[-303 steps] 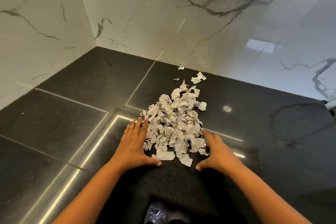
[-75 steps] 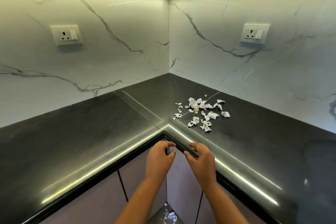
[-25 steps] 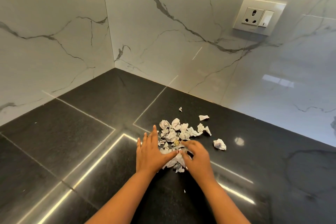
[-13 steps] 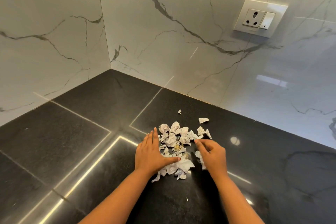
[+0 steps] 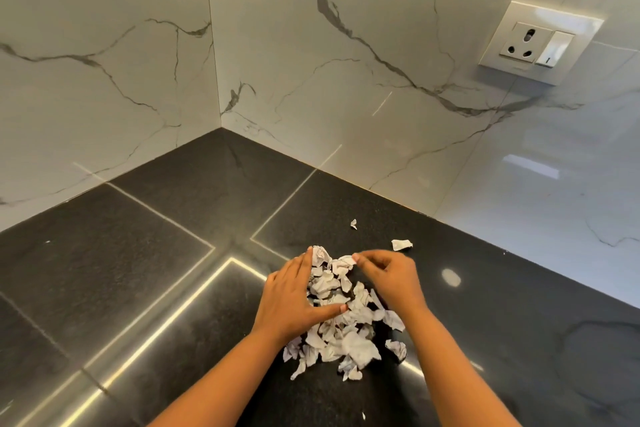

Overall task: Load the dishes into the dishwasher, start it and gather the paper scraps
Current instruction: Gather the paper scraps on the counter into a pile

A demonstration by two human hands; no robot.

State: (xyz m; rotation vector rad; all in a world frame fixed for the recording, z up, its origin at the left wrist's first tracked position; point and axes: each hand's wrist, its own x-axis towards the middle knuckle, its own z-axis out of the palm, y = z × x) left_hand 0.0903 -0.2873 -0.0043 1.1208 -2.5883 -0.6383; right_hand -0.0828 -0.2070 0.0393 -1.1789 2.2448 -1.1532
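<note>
Loose heap of crumpled white paper scraps (image 5: 341, 329), lying on a glossy black stone countertop (image 5: 156, 288) in front of its inner corner, between two bare hands.

Left hand (image 5: 292, 298) laid flat against the heap's left side, fingers straight and together, pointing away, thumb stretched across the scraps.

Right hand (image 5: 391, 279) at the heap's far right, fingers curled, fingertips at a scrap on the heap's far edge. Blurred there, so impossible to tell whether pinching that scrap or only touching it.

Bare forearms entering from the bottom edge, one on each side of the heap.

A few strays apart from the heap:
- larger stray scrap (image 5: 401, 245) just beyond the right hand
- small stray scrap (image 5: 353, 224) farther back, nearer the wall
- crumpled scrap (image 5: 396, 347) just right of the heap's near end
- tiny fleck (image 5: 363, 416) low down between the forearms

Thin bright lines of reflected light across the countertop.

Behind, white marble wall panels (image 5: 104, 80) with grey veins, meeting in a corner. White socket plate (image 5: 538, 43) with a switch, high on the right-hand wall.
</note>
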